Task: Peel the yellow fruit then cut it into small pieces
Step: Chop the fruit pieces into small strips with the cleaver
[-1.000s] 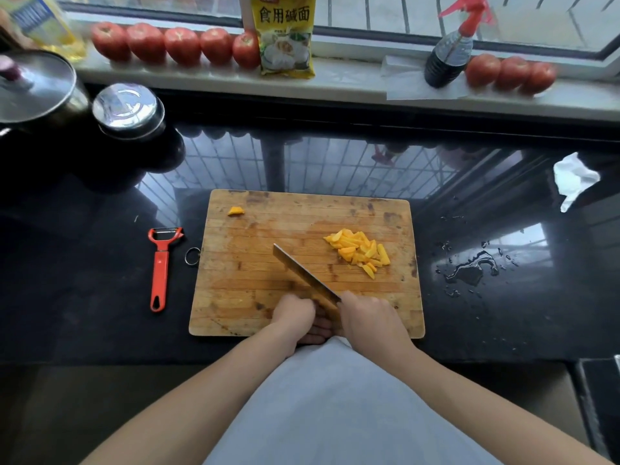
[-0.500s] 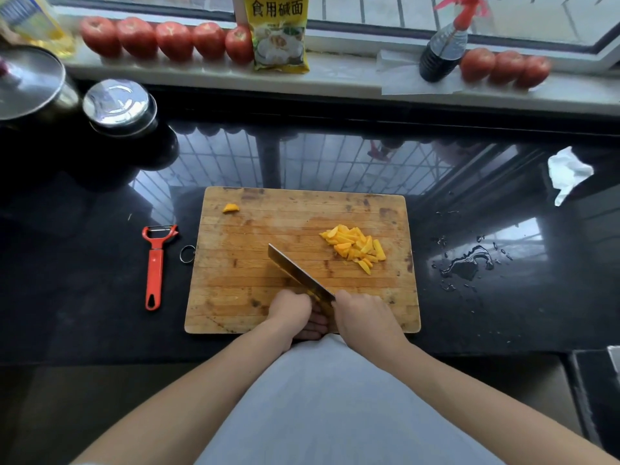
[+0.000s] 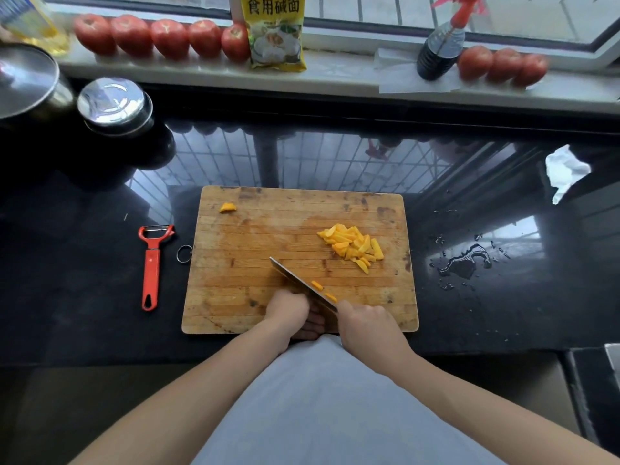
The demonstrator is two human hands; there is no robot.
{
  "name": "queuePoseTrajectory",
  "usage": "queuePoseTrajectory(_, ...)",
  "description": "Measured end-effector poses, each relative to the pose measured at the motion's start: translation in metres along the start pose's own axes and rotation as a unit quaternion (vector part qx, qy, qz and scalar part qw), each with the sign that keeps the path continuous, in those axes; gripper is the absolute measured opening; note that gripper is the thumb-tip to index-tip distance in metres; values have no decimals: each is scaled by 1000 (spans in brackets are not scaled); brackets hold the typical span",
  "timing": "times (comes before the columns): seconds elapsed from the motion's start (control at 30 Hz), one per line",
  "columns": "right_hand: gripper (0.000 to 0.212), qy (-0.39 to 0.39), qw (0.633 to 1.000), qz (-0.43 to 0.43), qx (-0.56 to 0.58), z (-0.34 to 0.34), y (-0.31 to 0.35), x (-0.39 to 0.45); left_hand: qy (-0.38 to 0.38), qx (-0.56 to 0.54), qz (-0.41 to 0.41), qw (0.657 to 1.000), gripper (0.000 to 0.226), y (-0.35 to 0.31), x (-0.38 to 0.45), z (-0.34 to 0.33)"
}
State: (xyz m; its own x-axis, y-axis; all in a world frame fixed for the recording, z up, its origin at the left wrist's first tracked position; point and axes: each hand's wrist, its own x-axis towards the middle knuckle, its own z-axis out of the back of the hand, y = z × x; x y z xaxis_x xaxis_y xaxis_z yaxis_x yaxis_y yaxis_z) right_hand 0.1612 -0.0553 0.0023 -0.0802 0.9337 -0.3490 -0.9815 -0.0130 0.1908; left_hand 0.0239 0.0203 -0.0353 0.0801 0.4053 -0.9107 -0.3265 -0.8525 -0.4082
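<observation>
Black worktop (image 3: pixel 84 263) carries the cutting board (image 3: pixel 255 250), my landmark for everything. Red peeler (image 3: pixel 150 263) lies on the worktop just off the board's left edge, untouched, so peeling looks done. On the board's right half, away from the person: pile of cut yellow fruit pieces (image 3: pixel 352 245). Far-left corner of the board: one stray yellow piece (image 3: pixel 228 207). At the board's near edge, centre: left hand (image 3: pixel 288 308) curled, knuckles up, apparently pinning the uncut fruit remainder; the fruit itself is hidden under the fingers, can't confirm the grip. Right hand (image 3: pixel 364 322) wrapped around the knife handle, just right of the left hand. Knife (image 3: pixel 302 285) blade runs diagonally from that hand toward the board's middle, touching or nearly touching the left knuckles; two small yellow slivers (image 3: pixel 322 290) sit on its right face. Key relation: remainder lies left of the blade, under the left hand. Judgement: slicing is nearly finished.
</observation>
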Motion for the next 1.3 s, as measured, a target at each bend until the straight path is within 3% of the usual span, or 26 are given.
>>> queuePoseTrajectory(0.07, 36, -10, 1000, 9, -3, 0, 3, 6, 1, 6, -3, 1000, 29, -1, 0, -1)
queuePoseTrajectory(0.23, 18, -15, 999, -18, 27, -4, -5, 6, 20, 16, -5, 1000, 27, 2, 4, 5)
queuePoseTrajectory(0.33, 25, -70, 992, -41, 99, -1, -22, -13, -3, 75, -83, 994, 17, 7, 10, 16)
queuePoseTrajectory(0.37, 27, -94, 986, -62, 120, -1, -28, -17, -43, 159, -149, 975, 10, 7, 14, 20)
queuePoseTrajectory(0.43, 31, -116, 975, -116, 151, 1, -38, -21, -118, 357, -287, 881, 6, 3, 20, 22)
queuePoseTrajectory(0.47, 32, -121, 969, -140, 165, 1, -42, -21, -121, 431, -339, 827, 16, 0, 22, 20)
queuePoseTrajectory(0.53, 35, -132, 960, -170, 178, 1, -47, -17, -94, 517, -393, 755, 29, -8, 27, 14)
queuePoseTrajectory(0.63, 40, -150, 953, -186, 184, 4, -50, -15, -89, 563, -411, 711, 16, -14, 30, 12)
queuePoseTrajectory(0.73, 46, -146, 954, -188, 181, 5, -50, -16, -86, 569, -418, 703, 2, -11, 28, 23)
queuePoseTrajectory(0.97, 32, -53, 972, -131, 188, -4, -44, -21, -92, 566, -437, 694, 3, -8, 23, 47)
queuePoseTrajectory(1.1, 31, 1, 983, -67, 173, -8, -39, -24, -139, 529, -422, 723, 6, -12, 24, 55)
queuePoseTrajectory(1.3, 38, -32, 987, -55, 147, -6, -53, -43, -169, 477, -393, 768, 6, -29, 32, 51)
